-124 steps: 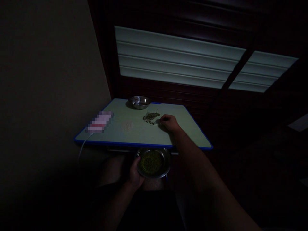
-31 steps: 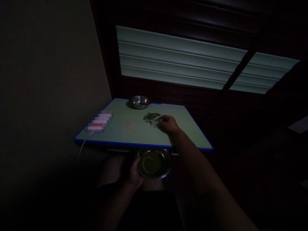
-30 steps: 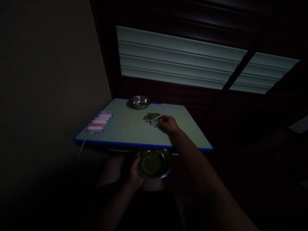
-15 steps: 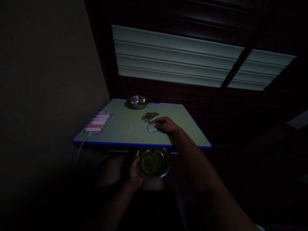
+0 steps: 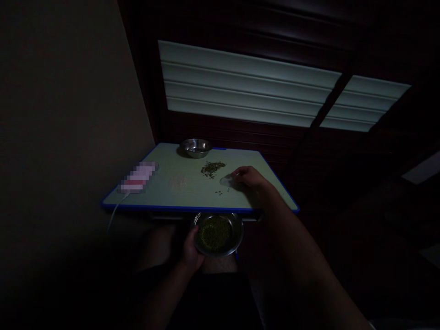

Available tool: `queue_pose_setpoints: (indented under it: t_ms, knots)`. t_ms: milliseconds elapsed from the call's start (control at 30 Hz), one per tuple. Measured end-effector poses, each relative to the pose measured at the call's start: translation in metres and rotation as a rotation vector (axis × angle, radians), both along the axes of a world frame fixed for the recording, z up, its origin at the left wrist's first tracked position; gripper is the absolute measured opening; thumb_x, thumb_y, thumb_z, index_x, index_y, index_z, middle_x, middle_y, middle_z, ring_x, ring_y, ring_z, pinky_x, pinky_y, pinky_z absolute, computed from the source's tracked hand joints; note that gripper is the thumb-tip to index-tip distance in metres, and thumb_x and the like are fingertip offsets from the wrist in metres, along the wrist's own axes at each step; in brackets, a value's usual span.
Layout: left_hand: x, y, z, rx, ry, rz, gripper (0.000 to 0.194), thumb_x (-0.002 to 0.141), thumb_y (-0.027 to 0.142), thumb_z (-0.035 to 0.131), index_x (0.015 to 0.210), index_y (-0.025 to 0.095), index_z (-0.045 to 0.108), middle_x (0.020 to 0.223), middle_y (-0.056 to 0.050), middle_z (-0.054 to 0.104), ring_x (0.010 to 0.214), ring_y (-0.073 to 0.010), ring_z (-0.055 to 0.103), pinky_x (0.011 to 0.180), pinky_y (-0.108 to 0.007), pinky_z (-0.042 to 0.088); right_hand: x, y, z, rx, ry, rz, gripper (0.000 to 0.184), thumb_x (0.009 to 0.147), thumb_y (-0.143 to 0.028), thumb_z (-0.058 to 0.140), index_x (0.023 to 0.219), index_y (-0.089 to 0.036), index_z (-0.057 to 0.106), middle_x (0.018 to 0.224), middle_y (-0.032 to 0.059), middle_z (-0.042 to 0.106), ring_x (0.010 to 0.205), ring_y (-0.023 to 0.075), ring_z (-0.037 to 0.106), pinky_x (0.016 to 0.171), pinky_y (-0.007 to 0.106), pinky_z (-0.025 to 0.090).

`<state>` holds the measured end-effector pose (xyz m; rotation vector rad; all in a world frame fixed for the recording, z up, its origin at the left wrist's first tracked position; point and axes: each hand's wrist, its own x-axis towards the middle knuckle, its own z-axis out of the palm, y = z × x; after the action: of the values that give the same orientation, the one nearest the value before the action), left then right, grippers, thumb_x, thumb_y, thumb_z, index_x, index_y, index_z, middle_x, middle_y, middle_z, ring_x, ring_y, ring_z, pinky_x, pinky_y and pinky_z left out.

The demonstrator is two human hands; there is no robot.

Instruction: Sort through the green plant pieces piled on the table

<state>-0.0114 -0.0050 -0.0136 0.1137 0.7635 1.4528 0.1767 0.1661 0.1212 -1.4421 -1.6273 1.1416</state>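
Note:
My left hand [image 5: 193,255] grips the near-left rim of a steel bowl [image 5: 238,231], held just below the table's front edge. Small green grains [image 5: 216,233], perhaps beans, cover its bottom. Over the right part of the table, my right hand [image 5: 250,176] pinches a thin whitish rounded piece [image 5: 226,181]; its exact kind is unclear in the dim light. Just beyond and left of that piece lies a loose heap of small dark grains [image 5: 212,168]. A few stray grains [image 5: 218,192] sit on the tabletop nearer to me.
The pale table [image 5: 192,199] has a blue edge. A second steel bowl [image 5: 196,149] stands at its back. To the left lie a pixelated phone-like object [image 5: 138,178] with a white cable [image 5: 115,211] and a faint pale pile [image 5: 178,181]. A wall [image 5: 79,91] rises on the left.
My right hand has moved a little to the right with the whitish piece, which now looks more tilted. Stray grains show where it was. The left hand and its bowl stay nearly still.

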Motion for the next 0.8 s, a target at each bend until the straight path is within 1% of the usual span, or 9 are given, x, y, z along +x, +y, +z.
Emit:
queue_pose_setpoints:
  t_ms: [100, 200, 333, 500, 667, 800]
  knots:
    - [0.001, 0.0, -0.001, -0.007, -0.001, 0.007, 0.027, 0.076, 0.032, 0.061, 0.094, 0.014, 0.071, 0.091, -0.009, 0.075, 0.095, -0.0266, 0.068, 0.092, -0.041, 0.05, 0.008, -0.006, 0.001, 0.001, -0.108, -0.09, 0.022, 0.056, -0.006, 0.071, 0.078, -0.012, 0.066, 0.051, -0.0017, 0.059, 0.046, 0.0089, 0.05, 0.045, 0.019, 0.038]
    - [0.001, 0.0, 0.0, -0.011, 0.005, 0.017, 0.026, 0.076, 0.03, 0.062, 0.093, 0.014, 0.071, 0.09, -0.009, 0.075, 0.092, -0.0255, 0.068, 0.091, -0.04, 0.05, 0.003, -0.007, -0.003, 0.021, -0.205, -0.093, 0.023, 0.056, -0.008, 0.073, 0.077, -0.012, 0.066, 0.052, -0.0016, 0.06, 0.046, 0.0092, 0.051, 0.045, 0.019, 0.037]
    - [0.0, 0.0, 0.003, -0.005, -0.003, 0.011, 0.026, 0.077, 0.031, 0.061, 0.094, 0.015, 0.071, 0.091, -0.009, 0.075, 0.095, -0.0262, 0.068, 0.091, -0.04, 0.05, -0.014, -0.006, -0.009, 0.055, -0.256, -0.024, 0.023, 0.057, -0.012, 0.075, 0.078, -0.013, 0.066, 0.057, -0.001, 0.062, 0.048, 0.009, 0.051, 0.047, 0.02, 0.038]
    - [0.002, 0.0, 0.006, 0.003, -0.019, 0.037, 0.028, 0.077, 0.031, 0.06, 0.098, 0.016, 0.071, 0.094, -0.009, 0.075, 0.099, -0.0271, 0.067, 0.092, -0.041, 0.05, -0.031, -0.011, -0.007, 0.099, -0.279, 0.097, 0.023, 0.058, -0.012, 0.074, 0.079, -0.015, 0.068, 0.057, -0.0018, 0.062, 0.049, 0.0083, 0.051, 0.049, 0.019, 0.037]
    - [0.003, 0.0, 0.005, 0.016, -0.032, 0.065, 0.029, 0.077, 0.03, 0.06, 0.102, 0.017, 0.07, 0.096, -0.008, 0.075, 0.099, -0.0261, 0.067, 0.092, -0.041, 0.05, -0.039, -0.017, -0.005, 0.123, -0.314, 0.192, 0.022, 0.058, -0.011, 0.072, 0.078, -0.016, 0.068, 0.058, -0.0031, 0.061, 0.049, 0.0074, 0.051, 0.047, 0.018, 0.034]
    - [0.003, 0.0, 0.004, -0.012, -0.026, 0.052, 0.03, 0.078, 0.031, 0.059, 0.102, 0.015, 0.069, 0.095, -0.009, 0.075, 0.1, -0.0273, 0.066, 0.092, -0.042, 0.05, -0.041, -0.024, -0.004, 0.118, -0.302, 0.251, 0.021, 0.06, -0.013, 0.072, 0.081, -0.016, 0.069, 0.062, -0.0024, 0.064, 0.052, 0.0078, 0.053, 0.051, 0.018, 0.037]
